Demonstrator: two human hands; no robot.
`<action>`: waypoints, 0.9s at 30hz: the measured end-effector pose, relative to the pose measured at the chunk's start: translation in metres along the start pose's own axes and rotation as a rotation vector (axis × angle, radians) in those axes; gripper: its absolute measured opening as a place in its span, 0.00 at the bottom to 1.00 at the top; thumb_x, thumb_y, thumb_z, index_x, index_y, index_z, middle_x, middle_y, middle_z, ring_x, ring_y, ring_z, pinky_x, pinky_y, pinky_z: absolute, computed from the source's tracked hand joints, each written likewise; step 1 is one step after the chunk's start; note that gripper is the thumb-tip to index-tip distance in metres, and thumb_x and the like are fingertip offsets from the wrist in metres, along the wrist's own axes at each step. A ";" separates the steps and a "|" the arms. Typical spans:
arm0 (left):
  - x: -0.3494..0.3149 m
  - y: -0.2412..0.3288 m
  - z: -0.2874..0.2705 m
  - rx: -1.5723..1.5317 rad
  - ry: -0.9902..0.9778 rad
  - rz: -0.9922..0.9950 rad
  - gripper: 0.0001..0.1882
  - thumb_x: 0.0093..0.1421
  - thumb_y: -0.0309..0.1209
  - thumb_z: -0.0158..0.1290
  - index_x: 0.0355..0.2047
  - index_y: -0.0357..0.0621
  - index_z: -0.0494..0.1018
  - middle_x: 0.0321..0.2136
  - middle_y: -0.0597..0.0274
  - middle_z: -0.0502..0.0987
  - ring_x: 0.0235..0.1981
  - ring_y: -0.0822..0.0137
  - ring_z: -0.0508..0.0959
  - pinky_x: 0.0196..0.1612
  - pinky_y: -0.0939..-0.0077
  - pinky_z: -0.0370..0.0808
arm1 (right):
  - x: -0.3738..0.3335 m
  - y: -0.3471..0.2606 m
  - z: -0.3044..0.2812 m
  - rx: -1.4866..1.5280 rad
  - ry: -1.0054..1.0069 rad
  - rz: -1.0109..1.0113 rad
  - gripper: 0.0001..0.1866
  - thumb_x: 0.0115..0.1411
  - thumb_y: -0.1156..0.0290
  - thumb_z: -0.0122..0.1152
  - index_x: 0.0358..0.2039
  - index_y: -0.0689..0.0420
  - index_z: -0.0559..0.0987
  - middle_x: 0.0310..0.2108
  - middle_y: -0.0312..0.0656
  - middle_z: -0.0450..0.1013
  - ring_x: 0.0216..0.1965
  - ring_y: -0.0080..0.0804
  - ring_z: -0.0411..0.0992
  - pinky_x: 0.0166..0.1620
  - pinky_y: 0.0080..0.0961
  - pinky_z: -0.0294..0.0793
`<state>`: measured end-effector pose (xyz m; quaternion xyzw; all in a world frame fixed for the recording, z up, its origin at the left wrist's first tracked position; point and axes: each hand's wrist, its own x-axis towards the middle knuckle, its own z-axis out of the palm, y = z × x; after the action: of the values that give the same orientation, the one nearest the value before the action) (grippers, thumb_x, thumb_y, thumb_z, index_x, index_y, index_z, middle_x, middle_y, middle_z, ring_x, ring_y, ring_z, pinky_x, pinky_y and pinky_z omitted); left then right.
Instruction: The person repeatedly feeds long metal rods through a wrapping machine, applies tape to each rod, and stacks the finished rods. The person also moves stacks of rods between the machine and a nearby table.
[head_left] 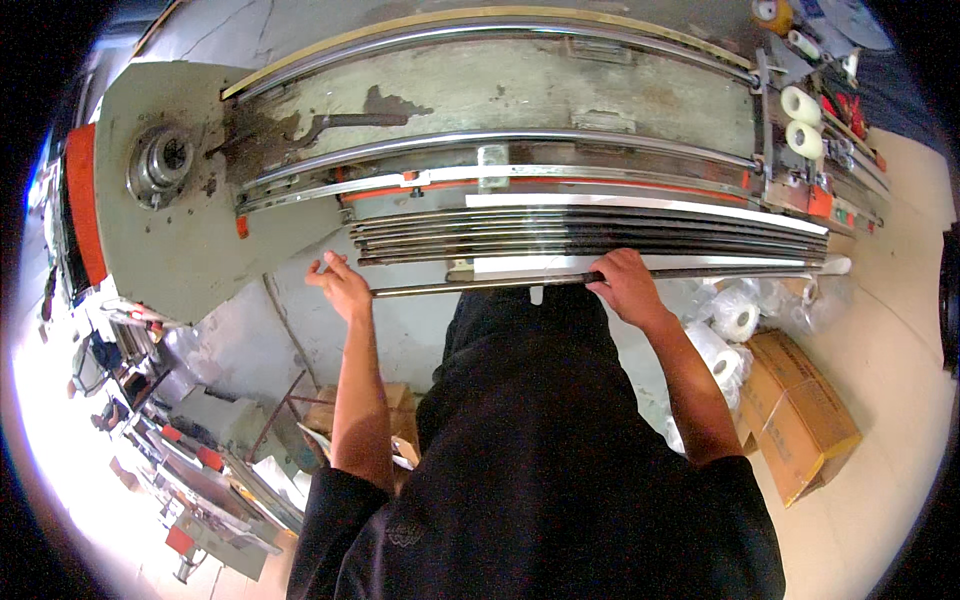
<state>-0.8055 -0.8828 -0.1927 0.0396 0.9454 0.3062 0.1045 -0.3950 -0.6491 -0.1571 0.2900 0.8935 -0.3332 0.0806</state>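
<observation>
a long rod [480, 286] held across our body

our hands are well apart along the rod. our right hand [625, 285] is closed around it near mid-length; our left hand [345, 290] is at its left end, fingers spread, not wrapped about it. the rod lies level just in front of our dark shirt [540, 390]. just beyond it we see a row of similar rods [590, 235] side by side, with a white strip [640, 203] along their far edge. past them stands a green-grey machine [200, 240] with steel rails [500, 138]. to our right, a cardboard box [800, 410] sits on the floor [890, 330] near plastic-wrapped rolls [735, 318].
</observation>
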 end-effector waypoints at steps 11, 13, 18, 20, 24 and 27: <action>-0.017 0.016 -0.004 -0.080 0.058 0.036 0.28 0.73 0.56 0.40 0.53 0.41 0.63 0.33 0.55 0.83 0.35 0.61 0.77 0.44 0.65 0.71 | -0.023 0.032 -0.040 0.013 -0.018 -0.186 0.21 0.51 0.55 0.71 0.38 0.55 0.76 0.36 0.46 0.73 0.41 0.49 0.72 0.46 0.48 0.72; -0.030 0.034 -0.001 -0.059 0.087 0.062 0.29 0.73 0.56 0.40 0.53 0.40 0.64 0.32 0.54 0.83 0.35 0.61 0.77 0.44 0.65 0.71 | -0.036 0.036 -0.068 -0.011 -0.016 -0.209 0.21 0.53 0.54 0.69 0.38 0.55 0.75 0.33 0.45 0.72 0.39 0.48 0.72 0.46 0.46 0.71; -0.073 0.085 0.024 -0.298 0.055 0.000 0.29 0.73 0.54 0.40 0.45 0.37 0.72 0.25 0.60 0.76 0.31 0.66 0.74 0.41 0.68 0.70 | -0.069 0.074 -0.148 -0.138 0.091 -0.337 0.19 0.54 0.55 0.67 0.35 0.56 0.74 0.33 0.40 0.72 0.39 0.38 0.73 0.48 0.37 0.66; -0.100 0.119 0.035 -0.343 -0.118 -0.036 0.28 0.75 0.52 0.38 0.47 0.37 0.73 0.33 0.58 0.78 0.36 0.67 0.76 0.43 0.70 0.71 | -0.084 0.101 -0.190 -0.183 0.127 -0.341 0.17 0.55 0.56 0.66 0.34 0.56 0.74 0.33 0.40 0.72 0.39 0.38 0.73 0.49 0.36 0.65; -0.175 0.209 0.076 -0.226 -0.165 0.521 0.29 0.76 0.49 0.35 0.54 0.36 0.74 0.53 0.52 0.76 0.57 0.57 0.73 0.62 0.61 0.65 | -0.110 0.175 -0.257 -0.283 0.224 -0.276 0.14 0.57 0.62 0.66 0.37 0.57 0.75 0.36 0.41 0.73 0.43 0.37 0.73 0.57 0.38 0.64; -0.222 0.285 0.101 -0.104 -0.093 0.818 0.31 0.77 0.49 0.29 0.56 0.38 0.74 0.61 0.50 0.72 0.69 0.49 0.62 0.71 0.52 0.55 | -0.115 0.234 -0.307 -0.305 0.382 -0.297 0.07 0.60 0.69 0.57 0.36 0.58 0.75 0.37 0.42 0.74 0.42 0.37 0.73 0.57 0.38 0.65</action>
<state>-0.5631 -0.6255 -0.0666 0.4206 0.8291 0.3678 0.0185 -0.1522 -0.3625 -0.0116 0.1979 0.9650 -0.1425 -0.0962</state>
